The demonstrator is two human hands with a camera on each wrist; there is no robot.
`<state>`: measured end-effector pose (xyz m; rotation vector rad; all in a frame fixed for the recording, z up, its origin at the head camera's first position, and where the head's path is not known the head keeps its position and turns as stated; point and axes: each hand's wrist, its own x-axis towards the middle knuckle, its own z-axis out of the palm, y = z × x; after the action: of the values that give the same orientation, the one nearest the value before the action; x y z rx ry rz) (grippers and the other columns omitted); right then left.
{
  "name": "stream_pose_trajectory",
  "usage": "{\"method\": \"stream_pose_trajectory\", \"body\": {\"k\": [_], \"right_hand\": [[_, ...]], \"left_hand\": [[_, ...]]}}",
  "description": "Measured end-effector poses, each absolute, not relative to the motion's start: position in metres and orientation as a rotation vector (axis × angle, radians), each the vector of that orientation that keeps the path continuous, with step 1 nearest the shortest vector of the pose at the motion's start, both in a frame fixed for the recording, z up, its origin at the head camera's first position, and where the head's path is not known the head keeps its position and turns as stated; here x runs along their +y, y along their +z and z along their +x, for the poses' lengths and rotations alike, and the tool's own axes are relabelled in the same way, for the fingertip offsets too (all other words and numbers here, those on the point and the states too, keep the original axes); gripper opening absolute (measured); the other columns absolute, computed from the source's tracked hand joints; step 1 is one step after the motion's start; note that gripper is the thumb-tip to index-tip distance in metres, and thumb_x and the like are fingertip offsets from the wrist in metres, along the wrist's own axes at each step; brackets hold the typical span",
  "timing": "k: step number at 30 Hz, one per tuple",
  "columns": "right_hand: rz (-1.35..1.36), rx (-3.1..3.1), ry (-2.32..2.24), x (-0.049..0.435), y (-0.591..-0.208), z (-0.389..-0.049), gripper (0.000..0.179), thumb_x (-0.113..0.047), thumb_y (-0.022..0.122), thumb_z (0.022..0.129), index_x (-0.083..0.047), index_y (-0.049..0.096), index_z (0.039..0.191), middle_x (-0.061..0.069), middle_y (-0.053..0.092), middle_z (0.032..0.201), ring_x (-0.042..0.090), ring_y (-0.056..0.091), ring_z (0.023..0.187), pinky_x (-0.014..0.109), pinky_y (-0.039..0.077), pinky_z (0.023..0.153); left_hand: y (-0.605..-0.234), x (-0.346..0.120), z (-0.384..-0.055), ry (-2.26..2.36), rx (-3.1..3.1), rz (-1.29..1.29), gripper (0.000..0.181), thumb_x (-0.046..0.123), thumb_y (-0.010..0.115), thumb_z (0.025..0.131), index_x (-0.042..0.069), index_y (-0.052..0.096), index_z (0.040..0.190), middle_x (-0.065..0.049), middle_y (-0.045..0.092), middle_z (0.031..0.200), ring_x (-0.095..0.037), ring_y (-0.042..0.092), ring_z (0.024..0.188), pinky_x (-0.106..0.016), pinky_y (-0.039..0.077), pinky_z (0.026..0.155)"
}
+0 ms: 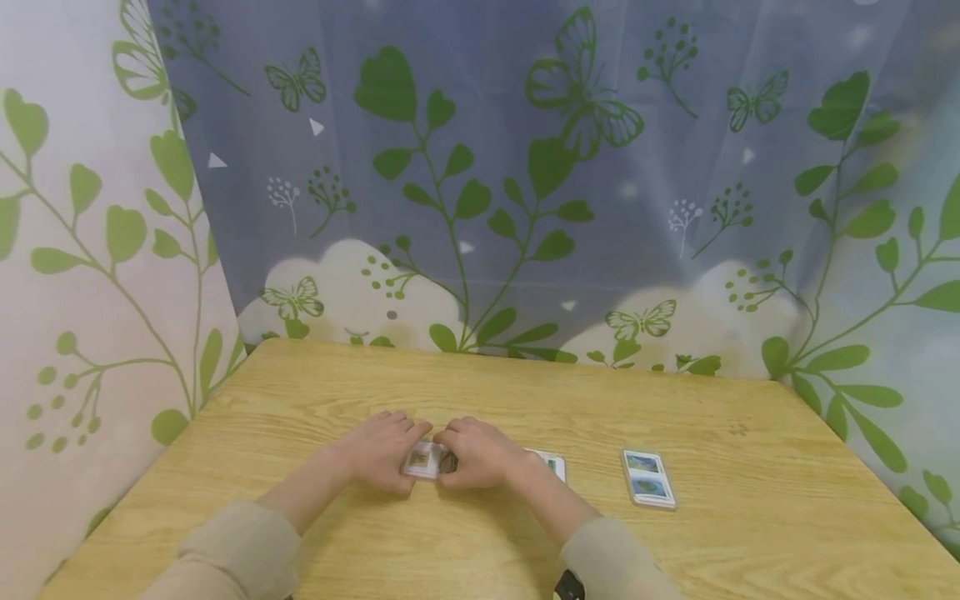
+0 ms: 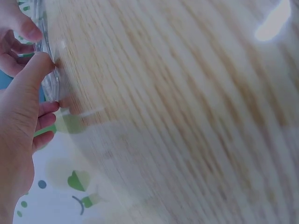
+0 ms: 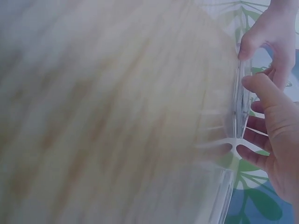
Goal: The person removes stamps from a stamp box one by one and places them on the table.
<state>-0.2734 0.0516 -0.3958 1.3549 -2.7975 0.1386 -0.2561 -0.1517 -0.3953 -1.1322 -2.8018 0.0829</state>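
A small clear plastic case (image 1: 422,461) with a printed picture in it lies on the wooden table between both hands. My left hand (image 1: 386,452) grips its left end, thumb on the near edge and fingers at the far edge. From the other end my right hand (image 1: 480,454) holds it the same way, covering much of that side. In the left wrist view, the thumb and fingertips of the left hand (image 2: 28,102) pinch the case's transparent edge (image 2: 54,86). The right wrist view has the right hand's thumb (image 3: 254,83) against the thin, layered case (image 3: 240,107).
A second picture case (image 1: 553,463) lies to the right, partly hidden by my right forearm. Farther right is another case (image 1: 648,479) with two landscape pictures. Patterned curtains (image 1: 480,208) with leaves and butterflies hang behind the table (image 1: 420,550) and along its left side.
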Motion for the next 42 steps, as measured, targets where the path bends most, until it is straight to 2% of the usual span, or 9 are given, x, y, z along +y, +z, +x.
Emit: {"method": "stream_pose_trajectory", "body": {"k": [9,14,21,28,42], "right_hand": [[1.349,-2.812,0.180,0.052,-0.394,-0.272,0.051,-0.037,0.067,0.080,-0.009,0.057,0.121,0.002,0.056,0.114,0.014,0.051,0.099,0.025,0.045,0.083],[1.351,-2.806,0.205,0.051,-0.393,-0.271,0.052,-0.037,0.068,0.079,-0.009,0.056,0.121,0.002,0.055,0.115,0.014,0.051,0.100,0.025,0.045,0.084],[1.331,-2.763,0.160,0.053,-0.394,-0.274,0.059,-0.040,0.070,0.076,-0.007,0.055,0.124,0.002,0.053,0.112,0.010,0.051,0.092,0.020,0.046,0.077],[1.271,-2.778,0.155,0.062,-0.389,-0.278,0.063,-0.039,0.071,0.075,-0.007,0.054,0.126,0.003,0.051,0.115,0.013,0.051,0.096,0.025,0.047,0.079],[1.225,-2.784,0.168,0.089,-0.387,-0.284,0.062,-0.034,0.070,0.076,-0.004,0.052,0.126,0.006,0.050,0.118,0.019,0.051,0.104,0.031,0.047,0.085]], "left_hand": [[-0.395,-0.154,-0.256,0.072,-2.798,-1.118,0.073,0.039,0.065,0.070,0.001,0.046,0.130,-0.007,0.061,0.105,-0.023,0.053,0.098,-0.040,0.044,0.085],[-0.396,-0.155,-0.257,0.086,-2.775,-1.122,0.072,0.038,0.065,0.070,0.001,0.047,0.129,-0.008,0.061,0.103,-0.024,0.053,0.097,-0.039,0.045,0.081],[-0.397,-0.156,-0.257,0.097,-2.757,-1.128,0.071,0.038,0.065,0.070,0.000,0.047,0.127,-0.010,0.062,0.104,-0.024,0.054,0.097,-0.039,0.046,0.081],[-0.397,-0.156,-0.256,0.150,-2.756,-1.105,0.072,0.043,0.063,0.072,0.000,0.048,0.127,-0.010,0.061,0.110,-0.023,0.053,0.100,-0.039,0.045,0.086],[-0.397,-0.156,-0.257,0.258,-2.689,-1.117,0.050,0.045,0.060,0.074,0.005,0.056,0.105,-0.005,0.057,0.094,-0.019,0.050,0.087,-0.034,0.044,0.078]]}}
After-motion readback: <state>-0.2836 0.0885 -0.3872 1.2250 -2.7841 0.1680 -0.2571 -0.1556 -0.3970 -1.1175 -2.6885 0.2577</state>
